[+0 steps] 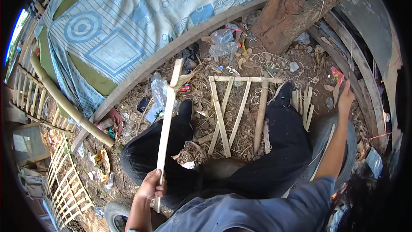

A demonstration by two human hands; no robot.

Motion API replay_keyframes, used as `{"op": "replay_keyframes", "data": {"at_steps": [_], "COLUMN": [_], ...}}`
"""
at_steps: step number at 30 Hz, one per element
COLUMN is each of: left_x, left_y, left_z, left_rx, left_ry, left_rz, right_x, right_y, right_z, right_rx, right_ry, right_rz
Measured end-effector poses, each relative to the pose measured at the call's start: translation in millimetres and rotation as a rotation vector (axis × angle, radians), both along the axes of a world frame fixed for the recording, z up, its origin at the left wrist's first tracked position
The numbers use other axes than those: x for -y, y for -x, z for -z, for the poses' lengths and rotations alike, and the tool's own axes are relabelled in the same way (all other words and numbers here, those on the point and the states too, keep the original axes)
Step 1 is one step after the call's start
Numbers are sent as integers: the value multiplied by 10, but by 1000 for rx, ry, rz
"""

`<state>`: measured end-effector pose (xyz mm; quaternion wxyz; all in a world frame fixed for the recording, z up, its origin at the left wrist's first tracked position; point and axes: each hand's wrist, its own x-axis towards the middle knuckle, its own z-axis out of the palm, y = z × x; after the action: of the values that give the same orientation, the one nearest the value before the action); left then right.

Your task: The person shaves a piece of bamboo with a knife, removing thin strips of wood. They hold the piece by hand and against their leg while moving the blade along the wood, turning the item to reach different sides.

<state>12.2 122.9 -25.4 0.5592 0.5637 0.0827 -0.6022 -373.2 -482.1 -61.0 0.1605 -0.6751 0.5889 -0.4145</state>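
My left hand is wrapped round the lower part of a long pale bamboo strip. The strip stands out in front of me over my left leg, with a knot and loose fibres near its upper end. Out to the right, my right hand is closed on a thin, long tool that looks like a blade seen nearly edge-on; its exact kind is unclear. Between my legs lie several bamboo strips, some crossing, under a crosspiece. A thicker round stick lies beside them.
Short bamboo pieces lie by my right leg, near a tyre. A tree trunk rises ahead. A platform covered with a blue patterned sheet stands far left. Plastic bottles and litter lie on the soil. Bamboo lattices are at left.
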Motion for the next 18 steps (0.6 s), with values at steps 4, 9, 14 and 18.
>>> {"op": "replay_keyframes", "data": {"at_steps": [4,9,14,18], "left_x": [544,619,617,607], "left_y": [74,324,355,320], "left_z": [91,180,178,192], "left_rx": [-166,-233,-182,-143], "left_ry": [116,165,150,112], "left_rz": [245,386,435,452], "right_x": [-1440,-2414,-2519,-2585], "right_y": [-1071,-2188,-2215,-2282], "right_z": [-7,-106,-61,-165], "right_rx": [455,903,1337,1294], "right_ry": [-553,-661,-743,-800], "right_rz": [-266,-567,-492,-368]}}
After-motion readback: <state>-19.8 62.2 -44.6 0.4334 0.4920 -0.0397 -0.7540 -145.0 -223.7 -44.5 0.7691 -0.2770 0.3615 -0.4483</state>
